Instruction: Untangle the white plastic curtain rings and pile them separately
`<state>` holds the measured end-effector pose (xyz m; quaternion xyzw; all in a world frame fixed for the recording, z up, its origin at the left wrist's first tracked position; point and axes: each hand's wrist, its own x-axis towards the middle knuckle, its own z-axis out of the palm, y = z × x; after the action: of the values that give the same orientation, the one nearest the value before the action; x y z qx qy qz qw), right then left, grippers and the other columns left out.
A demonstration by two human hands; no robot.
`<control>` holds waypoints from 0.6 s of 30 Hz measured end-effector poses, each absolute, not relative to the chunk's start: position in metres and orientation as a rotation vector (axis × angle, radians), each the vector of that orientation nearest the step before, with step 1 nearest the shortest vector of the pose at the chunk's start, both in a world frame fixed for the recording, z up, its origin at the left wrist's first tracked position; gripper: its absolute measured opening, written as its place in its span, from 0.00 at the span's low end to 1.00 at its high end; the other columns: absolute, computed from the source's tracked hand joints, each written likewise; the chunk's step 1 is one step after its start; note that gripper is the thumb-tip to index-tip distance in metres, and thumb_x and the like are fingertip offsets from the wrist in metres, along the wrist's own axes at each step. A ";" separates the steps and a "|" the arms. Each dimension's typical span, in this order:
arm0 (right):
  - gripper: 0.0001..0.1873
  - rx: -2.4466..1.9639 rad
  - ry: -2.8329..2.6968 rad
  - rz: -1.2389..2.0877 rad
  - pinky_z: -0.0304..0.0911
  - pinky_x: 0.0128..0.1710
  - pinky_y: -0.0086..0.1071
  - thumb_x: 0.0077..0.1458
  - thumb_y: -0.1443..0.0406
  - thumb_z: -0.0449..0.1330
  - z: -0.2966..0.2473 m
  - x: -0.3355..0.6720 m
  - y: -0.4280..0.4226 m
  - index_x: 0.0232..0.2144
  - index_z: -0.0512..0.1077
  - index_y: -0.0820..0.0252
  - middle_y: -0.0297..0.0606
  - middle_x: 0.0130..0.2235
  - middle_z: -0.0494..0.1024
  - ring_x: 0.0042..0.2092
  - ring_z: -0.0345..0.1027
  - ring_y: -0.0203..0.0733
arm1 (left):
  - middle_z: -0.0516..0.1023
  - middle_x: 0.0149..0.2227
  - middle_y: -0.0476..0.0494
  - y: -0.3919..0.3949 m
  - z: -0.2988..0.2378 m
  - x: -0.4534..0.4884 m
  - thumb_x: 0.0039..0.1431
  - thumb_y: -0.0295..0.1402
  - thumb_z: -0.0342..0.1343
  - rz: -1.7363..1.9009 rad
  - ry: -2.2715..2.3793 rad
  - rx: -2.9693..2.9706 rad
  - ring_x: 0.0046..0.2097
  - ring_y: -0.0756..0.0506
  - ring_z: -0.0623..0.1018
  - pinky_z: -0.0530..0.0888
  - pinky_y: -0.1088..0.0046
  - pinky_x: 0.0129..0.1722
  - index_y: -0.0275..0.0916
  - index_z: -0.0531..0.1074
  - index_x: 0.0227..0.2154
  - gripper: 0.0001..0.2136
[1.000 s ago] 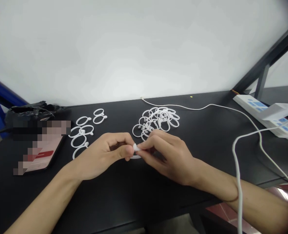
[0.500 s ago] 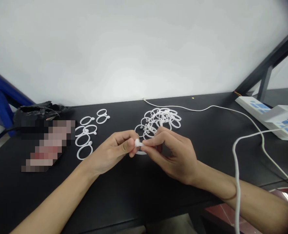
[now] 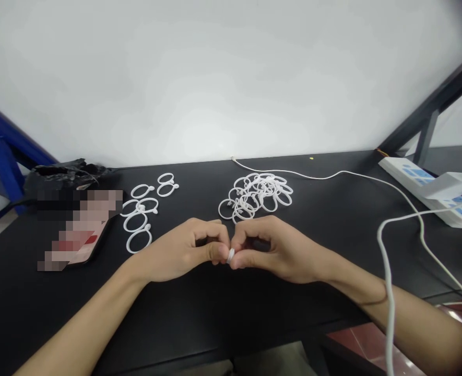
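Note:
My left hand [image 3: 186, 250] and my right hand [image 3: 272, 248] meet knuckle to knuckle low over the black table [image 3: 332, 230]. Both are closed in a pinch on one small white plastic ring [image 3: 230, 255], of which only a short white bit shows between the fingertips. Just beyond my hands lies a tangled pile of white rings [image 3: 256, 194]. To the left, several separate white rings [image 3: 140, 214] lie spread out flat on the table.
A phone with a blurred screen [image 3: 80, 230] lies at the left, with a crumpled black bag [image 3: 64, 175] behind it. A white cable [image 3: 387, 230] runs across the table's right side to a white power strip [image 3: 430, 188]. A black frame post rises at the right.
Both hands have dropped closer to the table and curled tighter, pressing together, so the ring's white end is now mostly hidden between the fingertips.

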<state>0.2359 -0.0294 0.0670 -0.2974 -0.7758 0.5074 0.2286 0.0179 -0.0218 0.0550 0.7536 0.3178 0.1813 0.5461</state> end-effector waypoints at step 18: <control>0.09 -0.972 -2.291 -0.073 0.64 0.40 0.37 0.64 0.62 0.54 0.053 0.277 0.023 0.38 0.73 0.58 0.41 0.37 0.74 0.39 0.64 0.43 | 0.75 0.50 0.31 0.014 0.048 -0.014 0.63 0.42 0.44 0.618 2.164 2.299 0.54 0.29 0.68 0.65 0.50 0.50 0.36 0.73 0.50 0.21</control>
<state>0.2767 0.0227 0.0534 -0.3700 -0.8717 -0.0278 0.3201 -0.0141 0.0141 0.0481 0.7142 0.6721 0.1920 -0.0378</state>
